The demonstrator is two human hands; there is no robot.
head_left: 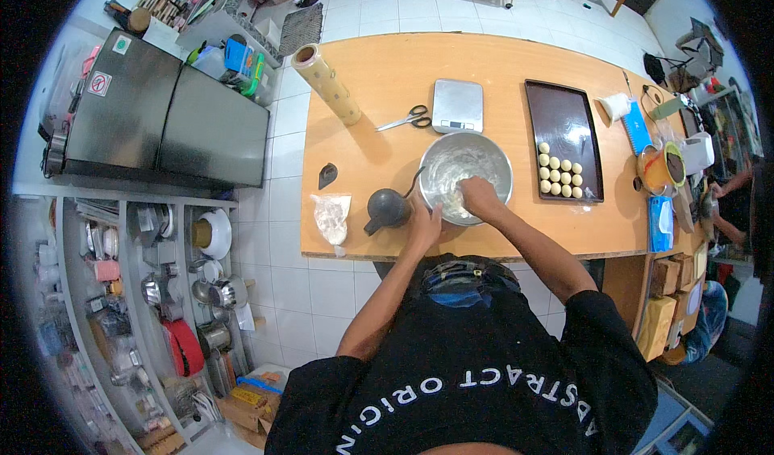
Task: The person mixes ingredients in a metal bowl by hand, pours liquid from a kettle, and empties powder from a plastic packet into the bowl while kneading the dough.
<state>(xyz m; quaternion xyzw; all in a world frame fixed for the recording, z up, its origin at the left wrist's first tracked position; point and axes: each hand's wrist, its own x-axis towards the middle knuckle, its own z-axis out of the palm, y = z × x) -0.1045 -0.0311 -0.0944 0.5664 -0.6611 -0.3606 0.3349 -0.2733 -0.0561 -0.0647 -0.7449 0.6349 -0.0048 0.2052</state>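
My left hand [427, 217] grips the lower left side of a steel bowl [502, 177], beside a dark grey spouted pot [389, 210]. My right hand [476, 197] is down inside the bowl with fingers curled into a whitish substance [447, 177]; what they hold is hidden. Behind the bowl sit a silver scale [457, 100] and black-handled scissors [418, 118]. A dark baking tray [564, 104] with several pale dough balls [555, 175] lies to the right. At the left are a plastic bag of white powder [330, 221] and a small dark pointed object [327, 175].
An upright roll of film [326, 84] stands back left on the wooden table [379, 60]. Containers [659, 167] and blue packs [659, 223] crowd the right end. A black fridge [210, 132] and shelving [121, 310] are at left. Another person's hands [730, 185] show at far right.
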